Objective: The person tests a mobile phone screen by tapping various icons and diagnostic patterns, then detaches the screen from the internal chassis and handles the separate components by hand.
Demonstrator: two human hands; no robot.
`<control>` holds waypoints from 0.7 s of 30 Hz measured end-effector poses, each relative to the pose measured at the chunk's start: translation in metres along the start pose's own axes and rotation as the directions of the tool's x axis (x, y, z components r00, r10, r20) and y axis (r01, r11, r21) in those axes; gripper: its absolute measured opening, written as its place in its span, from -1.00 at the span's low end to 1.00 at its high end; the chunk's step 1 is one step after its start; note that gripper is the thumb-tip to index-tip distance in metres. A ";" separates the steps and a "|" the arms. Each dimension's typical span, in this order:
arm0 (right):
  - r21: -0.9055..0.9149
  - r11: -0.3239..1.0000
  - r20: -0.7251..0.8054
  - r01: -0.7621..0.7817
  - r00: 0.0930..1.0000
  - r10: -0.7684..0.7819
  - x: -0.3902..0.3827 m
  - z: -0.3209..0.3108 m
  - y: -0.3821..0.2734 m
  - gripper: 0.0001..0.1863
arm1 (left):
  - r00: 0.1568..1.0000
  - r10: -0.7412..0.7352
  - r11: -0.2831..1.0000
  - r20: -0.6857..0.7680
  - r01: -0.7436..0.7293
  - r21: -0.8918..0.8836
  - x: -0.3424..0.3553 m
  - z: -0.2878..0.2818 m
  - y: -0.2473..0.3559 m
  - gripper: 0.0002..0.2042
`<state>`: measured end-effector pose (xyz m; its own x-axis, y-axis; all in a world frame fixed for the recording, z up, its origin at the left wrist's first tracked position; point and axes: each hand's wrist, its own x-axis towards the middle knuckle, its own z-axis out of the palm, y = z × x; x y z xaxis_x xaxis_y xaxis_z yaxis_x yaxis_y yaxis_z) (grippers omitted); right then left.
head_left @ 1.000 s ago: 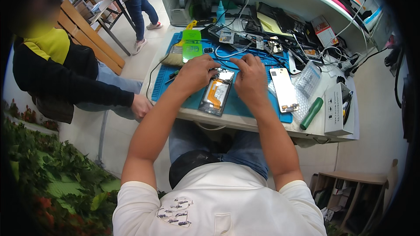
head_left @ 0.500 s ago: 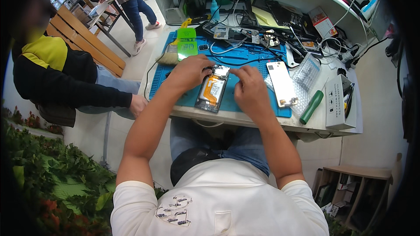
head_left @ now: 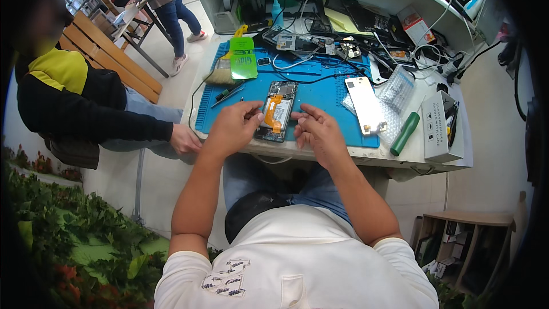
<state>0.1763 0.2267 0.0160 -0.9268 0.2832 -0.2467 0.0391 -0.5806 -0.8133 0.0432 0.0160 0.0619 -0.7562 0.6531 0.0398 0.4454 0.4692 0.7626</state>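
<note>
An opened smartphone point(head_left: 284, 100) lies on a blue work mat point(head_left: 320, 92), its inside facing up. A battery with an orange flex cable point(head_left: 276, 115) shows in its lower part. My left hand point(head_left: 233, 129) is at the phone's left edge, fingers curled and thumb apart from the index finger. My right hand point(head_left: 320, 133) is beside the phone's right edge, fingers partly bent and apart. I see nothing held in either hand. A pale phone panel point(head_left: 363, 106) lies to the right, partly on bubble wrap point(head_left: 396, 100).
Left on the mat are a thin tool point(head_left: 227, 96), a brush point(head_left: 220, 74) and a green card point(head_left: 244, 66). A green-handled tool point(head_left: 405, 134) and white box point(head_left: 441, 129) stand right. Cables and phone parts point(head_left: 306, 43) crowd the back. A seated person's hand point(head_left: 184, 139) is near the left edge.
Both hands have moved from the phone's top end toward me, down to its lower sides. The phone's upper part, bright silver before, now looks dark. The thin tool on the left is uncovered.
</note>
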 end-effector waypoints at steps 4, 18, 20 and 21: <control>-0.252 0.965 0.042 0.071 0.997 -0.063 0.020 0.002 0.005 -0.15 | 0.997 0.071 0.995 0.027 -0.073 0.071 0.005 0.005 -0.003 -0.58; -0.154 0.961 0.104 0.230 0.971 -0.216 0.031 0.011 -0.009 -0.30 | 0.986 -0.141 0.745 0.089 0.165 -0.647 0.008 0.004 -0.024 -0.45; -0.141 0.965 0.133 0.222 0.970 -0.204 0.028 0.008 -0.015 -0.31 | 0.977 -0.132 0.647 0.166 0.211 -0.732 0.009 0.005 -0.020 -0.50; -0.124 0.970 0.154 0.209 0.970 -0.189 0.028 0.006 -0.015 -0.31 | 0.976 -0.129 0.643 0.176 0.217 -0.735 0.010 0.008 -0.018 -0.51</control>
<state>0.1476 0.2392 0.0247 -0.9637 0.2670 -0.0045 -0.1092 -0.4094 -0.9058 0.0315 0.0186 0.0437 -0.7111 0.6815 -0.1727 -0.2299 0.0067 0.9732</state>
